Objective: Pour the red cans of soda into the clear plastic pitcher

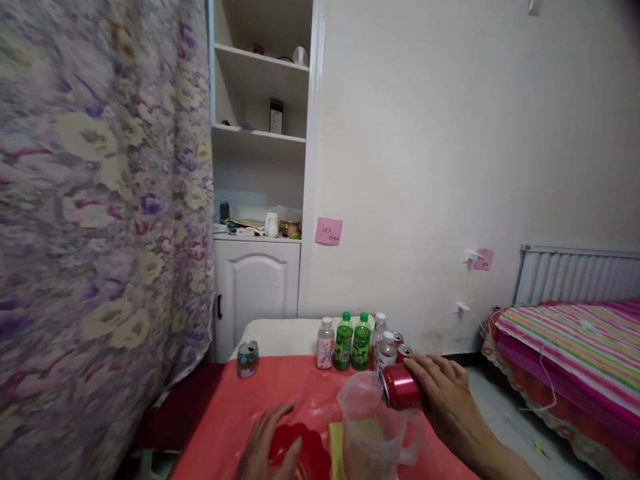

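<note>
My right hand (447,393) grips a red drink can (400,387), tipped on its side with its top over the rim of a clear plastic jug (373,427) that holds pale liquid. My left hand (267,443) rests with spread fingers on a red scalloped dish (307,450) on the red tablecloth (240,413). A yellow-green cloth (334,441) lies between the dish and the jug. Behind the jug stand two green bottles (351,341), a pink-labelled bottle (325,344), clear bottles (383,347) and more red cans (403,351).
A small tin (247,359) stands at the table's far left. A flowered curtain (95,220) hangs close on the left. Behind the table are a white cupboard with shelves (257,200) and a wall. A bed with a striped cover (575,340) and a radiator (580,275) lie to the right.
</note>
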